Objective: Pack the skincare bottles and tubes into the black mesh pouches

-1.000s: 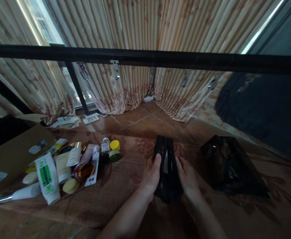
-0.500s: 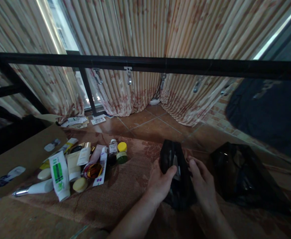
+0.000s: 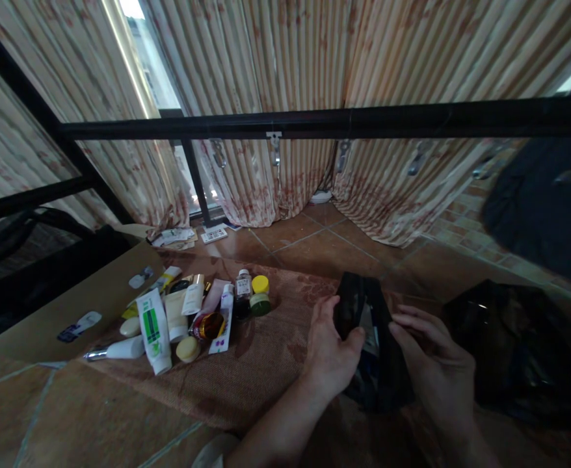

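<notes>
While your two hands work at one black pouch, it sits low and right of centre over the brown cloth point(image 3: 251, 383), its top parted. Your left hand point(image 3: 331, 348) has the pouch point(image 3: 383, 374) by its left side, thumb over the lip, fingers along the outer wall, thumb and fingers partly spread. Your right hand point(image 3: 441, 357) is at the other edge, fingers curled and thumb drawn near them; you touch the pouch there, but I cannot tell whether you pinch it. Something pale and blue shows in the gap — too dim to name.

Just right of your right hand lies one black bag point(image 3: 514, 344), dark and glossy. Well to your left is a cluster of toiletries: one white tube point(image 3: 153, 331) with a green panel, one slim tube point(image 3: 224, 318) with purple marks, one labelled bottle point(image 3: 243, 286), one yellow lid point(image 3: 260, 284), one green jar point(image 3: 259, 304) and two pale round pieces point(image 3: 188, 349). Beside them stands one carton point(image 3: 105, 302) with two stickers point(image 3: 79, 326) — and ahead, six hooks point(image 3: 274, 149) hang along one black rail point(image 3: 237, 125).
</notes>
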### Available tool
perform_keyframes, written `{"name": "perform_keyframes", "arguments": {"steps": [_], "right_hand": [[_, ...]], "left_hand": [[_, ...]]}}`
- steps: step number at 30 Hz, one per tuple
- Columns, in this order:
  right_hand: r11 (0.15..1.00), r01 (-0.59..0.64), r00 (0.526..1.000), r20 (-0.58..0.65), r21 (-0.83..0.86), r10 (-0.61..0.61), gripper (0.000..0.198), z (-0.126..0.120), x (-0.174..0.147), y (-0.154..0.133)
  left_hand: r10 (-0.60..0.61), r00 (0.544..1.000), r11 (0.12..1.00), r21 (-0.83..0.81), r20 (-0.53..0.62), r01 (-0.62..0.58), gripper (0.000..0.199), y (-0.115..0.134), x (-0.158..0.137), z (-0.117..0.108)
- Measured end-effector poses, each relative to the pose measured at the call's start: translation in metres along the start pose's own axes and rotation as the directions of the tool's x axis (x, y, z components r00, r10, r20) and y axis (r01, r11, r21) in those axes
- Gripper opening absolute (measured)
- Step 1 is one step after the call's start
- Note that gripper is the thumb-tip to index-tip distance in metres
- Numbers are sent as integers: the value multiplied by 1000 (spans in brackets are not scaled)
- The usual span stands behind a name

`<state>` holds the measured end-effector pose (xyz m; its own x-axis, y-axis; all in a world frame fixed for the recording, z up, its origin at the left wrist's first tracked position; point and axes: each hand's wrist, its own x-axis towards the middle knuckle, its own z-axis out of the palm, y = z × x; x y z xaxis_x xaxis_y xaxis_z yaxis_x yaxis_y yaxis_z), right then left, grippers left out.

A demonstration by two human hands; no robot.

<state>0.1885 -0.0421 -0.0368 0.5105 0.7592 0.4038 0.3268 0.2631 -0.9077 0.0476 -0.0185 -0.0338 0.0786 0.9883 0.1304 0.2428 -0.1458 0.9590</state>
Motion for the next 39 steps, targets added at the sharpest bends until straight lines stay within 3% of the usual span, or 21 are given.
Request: {"name": "perform_keyframes", "arguments": {"steps": [9, 20, 26, 39], "right_hand": [[998, 7, 998, 57, -61, -3, 14, -1, 1, 2], [997, -67, 996, 54, -46, 70, 16, 1, 3, 4], [998, -50, 989, 139, -39, 55, 12, -2, 4, 7], [997, -73, 991, 116, 3, 72, 10, -4, 6, 9]], "left_hand": [[53, 998, 998, 44, -16, -52, 48, 2, 0, -2], [49, 999, 999, 14, -4, -49, 46, 2, 0, -2], [73, 997, 997, 22, 13, -74, 45, 4, -1, -3], [129, 992, 989, -72, -2, -129, 43, 2, 3, -1]]}}
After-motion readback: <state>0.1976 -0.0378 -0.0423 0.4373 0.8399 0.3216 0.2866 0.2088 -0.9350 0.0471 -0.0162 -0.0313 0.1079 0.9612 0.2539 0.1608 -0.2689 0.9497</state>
